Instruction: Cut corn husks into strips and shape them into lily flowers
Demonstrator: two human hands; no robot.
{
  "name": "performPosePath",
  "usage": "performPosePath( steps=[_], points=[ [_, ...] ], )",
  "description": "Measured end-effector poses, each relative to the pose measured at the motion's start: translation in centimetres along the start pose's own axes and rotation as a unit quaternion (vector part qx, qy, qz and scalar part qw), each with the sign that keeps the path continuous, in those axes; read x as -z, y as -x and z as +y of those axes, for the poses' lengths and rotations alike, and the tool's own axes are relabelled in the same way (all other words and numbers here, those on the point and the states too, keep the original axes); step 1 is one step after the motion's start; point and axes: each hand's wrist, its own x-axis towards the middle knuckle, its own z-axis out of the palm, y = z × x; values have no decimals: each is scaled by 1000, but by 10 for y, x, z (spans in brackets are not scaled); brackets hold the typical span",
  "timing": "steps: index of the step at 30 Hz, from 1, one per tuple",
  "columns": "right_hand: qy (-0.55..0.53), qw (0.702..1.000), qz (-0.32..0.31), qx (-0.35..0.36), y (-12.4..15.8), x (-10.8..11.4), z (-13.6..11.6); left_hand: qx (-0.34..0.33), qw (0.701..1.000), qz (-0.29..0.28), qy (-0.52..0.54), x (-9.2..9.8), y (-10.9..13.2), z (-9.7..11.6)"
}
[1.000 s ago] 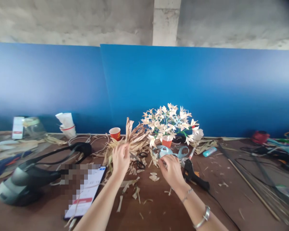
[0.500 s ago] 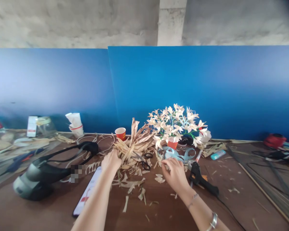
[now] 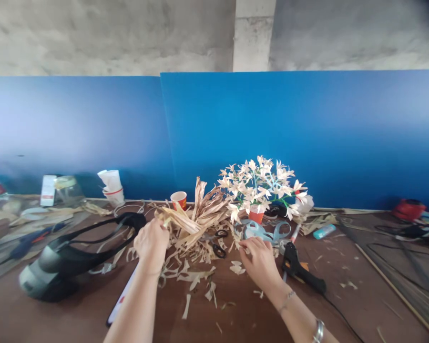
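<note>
My left hand (image 3: 152,242) is at the left end of a heap of dried corn husks (image 3: 189,221), its fingers closed on the tip of a husk strip that stretches toward it. My right hand (image 3: 260,261) hovers at the table by a coil of pale blue ribbon (image 3: 280,232), palm down and fingers curled in; whatever they may hold is hidden. Scissors (image 3: 219,250) with black handles lie between my hands, partly under the husks. Behind my right hand a bunch of cream husk flowers (image 3: 252,190) stands in a red paper cup (image 3: 256,215).
A black glue gun (image 3: 302,271) with its cord lies right of my right hand. A phone (image 3: 119,307) is partly under my left forearm, beside a black-and-grey headset (image 3: 53,271). Another red cup (image 3: 179,198) stands behind the husks. Husk scraps (image 3: 196,276) litter the brown table.
My left hand has moved left and slightly toward me, drawing the end of a husk along with it. My right hand has stayed almost in place.
</note>
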Motion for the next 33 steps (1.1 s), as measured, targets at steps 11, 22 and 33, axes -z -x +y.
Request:
performPosePath(
  steps=[11,22,33],
  points=[
    [-12,1000,-9,-7,0,0,-2,-87,982,-148,-74,27,5,4],
    [-56,998,-22,-31,-1,3,-4,-14,871,-157,465,8,6,10],
    [-307,937,-82,-143,-13,4,-27,-5,704,-109,701,-46,41,46]
  ],
)
